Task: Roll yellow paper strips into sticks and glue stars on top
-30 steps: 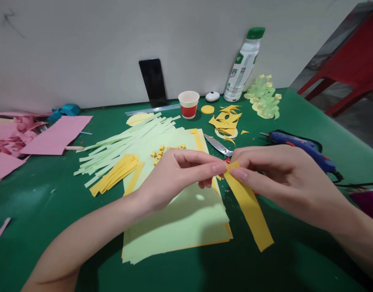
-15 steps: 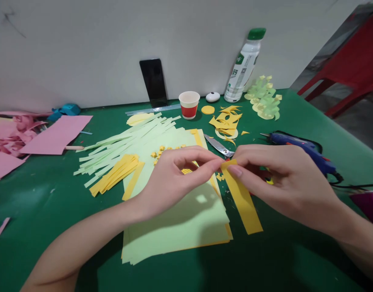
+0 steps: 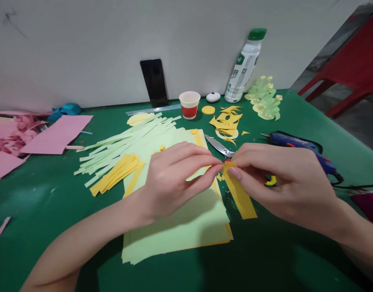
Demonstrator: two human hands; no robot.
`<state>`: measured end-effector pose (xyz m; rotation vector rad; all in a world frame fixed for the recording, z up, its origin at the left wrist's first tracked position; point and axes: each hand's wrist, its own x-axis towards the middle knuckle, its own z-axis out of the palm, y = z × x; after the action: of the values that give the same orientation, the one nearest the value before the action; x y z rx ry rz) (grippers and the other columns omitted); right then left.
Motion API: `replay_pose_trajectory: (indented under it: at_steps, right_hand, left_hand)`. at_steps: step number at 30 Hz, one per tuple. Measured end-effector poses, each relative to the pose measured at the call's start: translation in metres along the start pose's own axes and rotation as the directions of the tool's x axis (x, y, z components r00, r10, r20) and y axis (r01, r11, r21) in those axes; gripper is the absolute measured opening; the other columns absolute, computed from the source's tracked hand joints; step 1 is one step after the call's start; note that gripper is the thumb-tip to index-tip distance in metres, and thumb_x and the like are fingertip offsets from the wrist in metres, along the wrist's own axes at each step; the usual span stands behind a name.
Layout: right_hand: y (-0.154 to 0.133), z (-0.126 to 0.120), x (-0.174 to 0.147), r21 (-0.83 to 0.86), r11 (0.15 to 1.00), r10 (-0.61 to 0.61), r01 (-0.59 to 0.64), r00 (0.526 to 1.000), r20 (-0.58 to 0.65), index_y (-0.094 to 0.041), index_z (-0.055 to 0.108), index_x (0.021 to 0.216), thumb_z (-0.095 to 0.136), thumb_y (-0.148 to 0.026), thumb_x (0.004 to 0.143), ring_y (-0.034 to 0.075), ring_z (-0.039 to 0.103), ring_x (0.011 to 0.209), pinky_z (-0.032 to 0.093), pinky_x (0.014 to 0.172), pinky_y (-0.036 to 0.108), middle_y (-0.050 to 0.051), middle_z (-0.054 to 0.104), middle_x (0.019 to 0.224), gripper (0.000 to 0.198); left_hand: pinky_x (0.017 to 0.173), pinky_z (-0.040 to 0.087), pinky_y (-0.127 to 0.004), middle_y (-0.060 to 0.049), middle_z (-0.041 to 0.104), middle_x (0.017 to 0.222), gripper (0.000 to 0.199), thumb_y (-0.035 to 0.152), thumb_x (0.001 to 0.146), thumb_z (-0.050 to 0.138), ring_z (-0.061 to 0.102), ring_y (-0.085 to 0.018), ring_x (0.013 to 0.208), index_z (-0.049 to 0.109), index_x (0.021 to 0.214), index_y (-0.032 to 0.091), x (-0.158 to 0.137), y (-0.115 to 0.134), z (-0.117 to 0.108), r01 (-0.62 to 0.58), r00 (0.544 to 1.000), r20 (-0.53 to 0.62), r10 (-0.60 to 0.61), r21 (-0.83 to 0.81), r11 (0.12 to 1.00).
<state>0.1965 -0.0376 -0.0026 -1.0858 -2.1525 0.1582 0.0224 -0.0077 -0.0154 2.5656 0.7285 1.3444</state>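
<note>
Yellow strip (image 3: 240, 196) seemed mid-fold, far end clamped in left hand (image 3: 176, 180) and right hand (image 3: 291, 174) grips; creasing next likely needed steadiness.

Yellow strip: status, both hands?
Left hand, right hand: fingertips pinch yellow strip at top end. Lower end unheld. Scissors just beyond, partly hidden by right hand.

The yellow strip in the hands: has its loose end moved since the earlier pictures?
Yes. Against the pale green paper stack, the loose end of the yellow strip has moved up and left, nearer the stack's right edge.
</note>
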Motion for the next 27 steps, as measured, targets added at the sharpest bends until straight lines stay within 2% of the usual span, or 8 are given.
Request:
replay_pose_trajectory:
  at_steps: [3, 5, 7, 9, 13, 17, 27]
  right_hand:
    - [0.0018, 0.0015, -0.0003, -0.038, 0.999, -0.023, 0.023, 1.0, -0.015, -0.018, 0.054, 0.068, 0.05, -0.015, 0.081, 0.005, 0.041, 0.046, 0.032, 0.044, 0.019, -0.001, 0.054, 0.057, 0.014]
    - [0.0026, 0.0021, -0.0006, -0.058, 0.998, -0.035, 0.033, 0.999, -0.024, -0.018, 0.056, 0.07, 0.05, -0.014, 0.08, 0.005, 0.042, 0.047, 0.033, 0.044, 0.019, -0.001, 0.055, 0.058, 0.013]
    - [0.0028, 0.002, -0.0008, -0.057, 0.998, -0.037, 0.036, 0.999, -0.025, -0.017, 0.057, 0.069, 0.05, -0.014, 0.08, 0.005, 0.042, 0.046, 0.034, 0.044, 0.019, -0.001, 0.055, 0.058, 0.014]
    - [0.0027, 0.0013, -0.0011, -0.038, 0.999, -0.014, 0.013, 1.0, -0.008, -0.017, 0.056, 0.067, 0.05, -0.015, 0.08, 0.005, 0.043, 0.047, 0.034, 0.044, 0.018, -0.001, 0.055, 0.056, 0.015]
    - [0.0019, -0.0003, -0.0019, -0.002, 1.0, 0.02, -0.02, 0.999, 0.027, -0.017, 0.055, 0.066, 0.048, -0.015, 0.081, 0.006, 0.046, 0.05, 0.035, 0.046, 0.02, 0.0, 0.056, 0.057, 0.017]
    - [0.0015, -0.0004, -0.0013, -0.008, 1.0, 0.017, -0.017, 0.999, 0.034, -0.017, 0.055, 0.067, 0.048, -0.016, 0.082, 0.006, 0.042, 0.048, 0.034, 0.045, 0.021, 0.0, 0.056, 0.058, 0.016]
    - [0.0033, 0.0007, -0.001, -0.021, 0.997, -0.073, 0.073, 0.997, -0.02, -0.016, 0.055, 0.068, 0.048, -0.01, 0.08, 0.004, 0.046, 0.05, 0.034, 0.044, 0.016, -0.002, 0.057, 0.06, 0.015]
  left_hand:
    - [0.051, 0.049, -0.026, -0.009, 0.071, 0.068, 0.006, 0.012, 0.075, 0.063, 0.061, -0.016, 0.058, 0.067, 0.071, 0.014, 0.0001, -0.0028, -0.0002, -0.174, 0.984, -0.003, 0.178, 0.191, 0.966]
    - [0.051, 0.049, -0.025, -0.009, 0.071, 0.068, 0.007, 0.012, 0.075, 0.062, 0.061, -0.016, 0.057, 0.067, 0.07, 0.014, 0.001, -0.0026, -0.001, -0.189, 0.981, 0.005, 0.192, 0.199, 0.962]
    - [0.054, 0.05, -0.025, -0.008, 0.071, 0.07, 0.01, 0.012, 0.078, 0.059, 0.062, -0.015, 0.059, 0.067, 0.071, 0.014, 0.0022, -0.0006, -0.002, -0.133, 0.991, 0.002, 0.133, 0.109, 0.985]
    - [0.06, 0.051, -0.024, -0.007, 0.071, 0.073, 0.013, 0.012, 0.08, 0.057, 0.063, -0.013, 0.064, 0.068, 0.073, 0.015, 0.0036, 0.0018, -0.0031, -0.024, 1.0, 0.008, 0.025, -0.032, 0.999]
    - [0.066, 0.051, -0.021, -0.007, 0.07, 0.077, 0.009, 0.011, 0.079, 0.06, 0.063, -0.012, 0.071, 0.069, 0.078, 0.012, 0.0055, 0.0037, -0.0041, 0.14, 0.99, 0.056, -0.13, -0.239, 0.961]
    - [0.064, 0.05, -0.021, -0.006, 0.07, 0.073, 0.008, 0.011, 0.078, 0.062, 0.062, -0.011, 0.068, 0.069, 0.075, 0.012, 0.005, 0.0022, -0.0035, 0.166, 0.986, 0.073, -0.152, -0.261, 0.951]
    - [0.061, 0.05, -0.021, -0.002, 0.07, 0.07, 0.006, 0.01, 0.073, 0.067, 0.06, -0.01, 0.064, 0.07, 0.07, 0.015, 0.0046, 0.0025, -0.0062, 0.284, 0.958, 0.142, -0.248, -0.361, 0.888]
